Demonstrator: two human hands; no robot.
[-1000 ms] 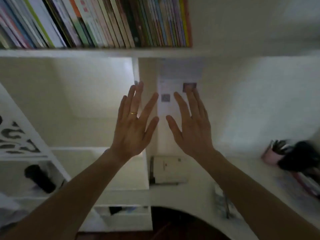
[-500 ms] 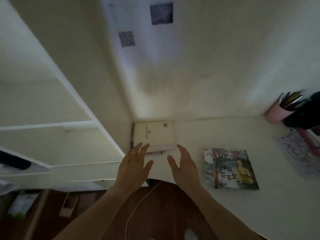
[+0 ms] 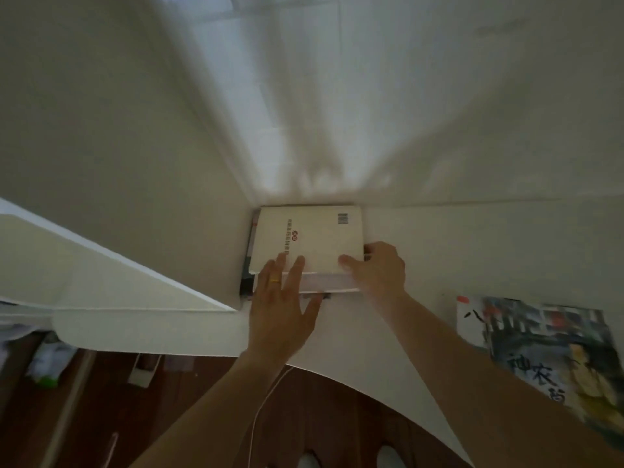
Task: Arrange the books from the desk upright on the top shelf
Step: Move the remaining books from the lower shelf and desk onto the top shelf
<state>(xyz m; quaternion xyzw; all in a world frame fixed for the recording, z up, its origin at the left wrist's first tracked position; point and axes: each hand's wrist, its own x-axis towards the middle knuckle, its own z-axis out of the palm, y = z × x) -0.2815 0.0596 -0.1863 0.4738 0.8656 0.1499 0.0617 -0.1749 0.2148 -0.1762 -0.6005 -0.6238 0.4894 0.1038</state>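
Left hand [image 3: 282, 307] flat, fingers spread on cream book [image 3: 309, 239]; right hand [image 3: 378, 270] gripping its right edge (thumb on cover). Lying flat atop a stack in desk's [image 3: 456, 251] back-left corner, long axis front-to-back.

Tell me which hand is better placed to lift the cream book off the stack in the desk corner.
Right. The right hand already wraps the cream book's right edge, thumb on the cover, fingers curled at its side. The left hand only lies flat, fingertips on the near edge, so it looks better suited to steadying.
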